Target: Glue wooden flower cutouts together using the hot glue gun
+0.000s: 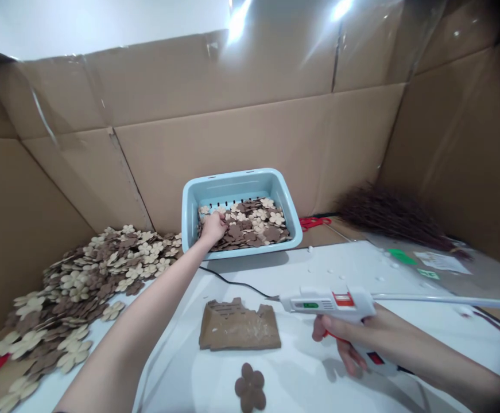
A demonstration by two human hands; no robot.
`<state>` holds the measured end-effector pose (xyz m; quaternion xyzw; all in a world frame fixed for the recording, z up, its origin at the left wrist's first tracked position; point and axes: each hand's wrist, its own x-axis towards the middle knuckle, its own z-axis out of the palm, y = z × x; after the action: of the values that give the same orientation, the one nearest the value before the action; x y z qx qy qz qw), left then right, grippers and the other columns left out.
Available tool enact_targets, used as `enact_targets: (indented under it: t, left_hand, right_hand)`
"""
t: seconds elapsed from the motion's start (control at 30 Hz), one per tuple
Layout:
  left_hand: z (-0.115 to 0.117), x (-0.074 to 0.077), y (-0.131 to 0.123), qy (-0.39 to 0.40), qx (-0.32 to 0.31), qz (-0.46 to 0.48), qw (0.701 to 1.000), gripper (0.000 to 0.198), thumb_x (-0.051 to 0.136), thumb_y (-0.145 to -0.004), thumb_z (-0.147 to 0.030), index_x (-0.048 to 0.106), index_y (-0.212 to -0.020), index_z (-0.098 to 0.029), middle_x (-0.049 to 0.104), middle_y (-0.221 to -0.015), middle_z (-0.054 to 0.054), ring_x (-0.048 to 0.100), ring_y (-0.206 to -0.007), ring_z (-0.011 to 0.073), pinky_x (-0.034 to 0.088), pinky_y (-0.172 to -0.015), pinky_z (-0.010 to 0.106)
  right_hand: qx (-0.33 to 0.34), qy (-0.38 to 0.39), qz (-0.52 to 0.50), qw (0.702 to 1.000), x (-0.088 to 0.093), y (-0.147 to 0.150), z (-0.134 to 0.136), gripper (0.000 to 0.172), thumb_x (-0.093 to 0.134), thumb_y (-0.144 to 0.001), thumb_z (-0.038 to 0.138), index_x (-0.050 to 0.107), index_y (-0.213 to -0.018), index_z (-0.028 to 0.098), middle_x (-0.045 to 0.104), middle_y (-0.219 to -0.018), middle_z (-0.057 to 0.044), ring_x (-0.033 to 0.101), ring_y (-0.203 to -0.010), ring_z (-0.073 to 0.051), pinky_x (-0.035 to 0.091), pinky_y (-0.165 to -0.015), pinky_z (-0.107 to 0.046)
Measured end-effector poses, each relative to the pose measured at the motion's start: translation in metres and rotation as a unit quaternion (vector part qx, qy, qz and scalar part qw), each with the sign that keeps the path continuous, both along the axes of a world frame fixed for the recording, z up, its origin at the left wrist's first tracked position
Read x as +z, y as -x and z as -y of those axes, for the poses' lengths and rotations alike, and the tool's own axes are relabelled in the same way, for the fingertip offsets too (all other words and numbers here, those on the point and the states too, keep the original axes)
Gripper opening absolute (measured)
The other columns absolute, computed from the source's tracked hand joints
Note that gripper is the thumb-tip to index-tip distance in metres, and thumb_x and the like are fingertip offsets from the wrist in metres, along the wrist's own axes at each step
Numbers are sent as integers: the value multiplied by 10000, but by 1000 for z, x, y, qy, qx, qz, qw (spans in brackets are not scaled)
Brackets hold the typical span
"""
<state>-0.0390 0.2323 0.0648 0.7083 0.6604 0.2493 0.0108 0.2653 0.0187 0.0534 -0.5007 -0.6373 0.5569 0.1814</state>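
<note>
Spreading along the left edge of the white surface (181, 373), a heap of brown and cream flower cutouts (116, 259) reaches toward the far left corner. The left hand (214, 228) dips into a blue basket (250, 253) of similar flowers at the far edge, fingers curled; I cannot tell whether they grip one. Nearer lies a torn cardboard piece (240, 334), then, toward the near edge, a single brown flower (250, 389). The right hand (367, 334) grips a white glue gun (314, 303), nozzle leftward. Dark twigs (394, 221) lie by the far right corner.
</note>
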Motion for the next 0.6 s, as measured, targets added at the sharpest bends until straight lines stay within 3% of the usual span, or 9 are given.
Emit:
enact_targets:
  t: [0.17, 0.27, 0.37, 0.5, 0.6]
  left_hand:
    - [15, 6, -1, -14, 6, 21, 1000, 311, 553, -900, -310, 547, -1165, -147, 585, -1150, 86, 602, -970, 207, 519, -819, 413]
    - [30, 15, -1, -42, -7, 27, 999, 196, 511, -906, -197, 605, -1051, -106, 607, -1073, 112, 590, -995, 229, 480, -871, 415]
    - [57, 27, -4, -82, -37, 38, 995, 226, 415, -888, -81, 630, -957, -96, 592, -1038, 138, 566, -1023, 243, 434, -914, 390]
    - [125, 28, -9, -116, -86, 76, 987, 184, 410, -896, -148, 593, -910, -163, 585, -956, 65, 571, -906, 184, 446, -840, 312]
    - [197, 8, -11, -36, -175, 294, 939, 229, 337, -955, -289, 478, -798, -198, 531, -748, 10, 503, -648, 137, 436, -610, 256]
  right_hand:
    - [12, 13, 14, 1000, -5, 2, 1, 517, 534, -761, 664, 673, -827, 170, 656, -492, -19, 534, -461, -125, 337, -471, -221]
    - [8, 2, 52, 999, -7, 3, 3, 521, 543, -757, 660, 672, -818, 159, 661, -496, -26, 528, -467, -120, 350, -469, -212]
    - [12, -3, 79, 997, -5, 4, 7, 525, 534, -762, 662, 665, -815, 156, 672, -510, -33, 541, -485, -124, 369, -473, -206]
    - [23, 9, 84, 996, -1, 6, 13, 525, 525, -766, 667, 658, -843, 164, 693, -547, -41, 571, -519, -138, 386, -482, -208]
    - [22, 15, 104, 994, -1, 5, 15, 534, 530, -772, 659, 687, -855, 155, 703, -571, -60, 593, -555, -155, 388, -492, -218]
